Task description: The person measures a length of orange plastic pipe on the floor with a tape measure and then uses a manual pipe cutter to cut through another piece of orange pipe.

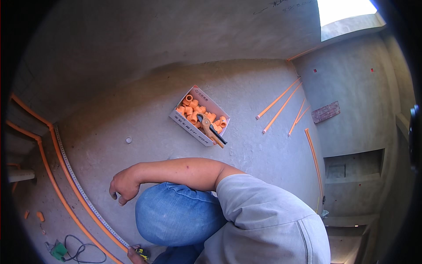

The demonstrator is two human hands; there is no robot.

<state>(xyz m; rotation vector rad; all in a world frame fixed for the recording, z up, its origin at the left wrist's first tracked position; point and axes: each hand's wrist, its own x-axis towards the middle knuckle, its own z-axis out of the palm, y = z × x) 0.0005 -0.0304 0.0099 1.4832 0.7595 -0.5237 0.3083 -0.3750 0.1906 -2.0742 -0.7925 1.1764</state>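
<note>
At the lower edge my left hand shows only in part, closed at a yellow and black tape measure. Its pale blade is drawn out along the inner orange pipe, up to the bend near the wall. Over my bent knee reaches my right arm; my right hand hangs above the floor, its fingers loosely bent and apart, with nothing visible in them. A second orange pipe runs beside the first, farther left.
Ahead stands a cardboard box of orange pipe fittings, with a pipe cutter on top. Loose orange pipes lean or lie at the right wall. A green tool with a dark cord lies lower left. A small white ring rests on the floor.
</note>
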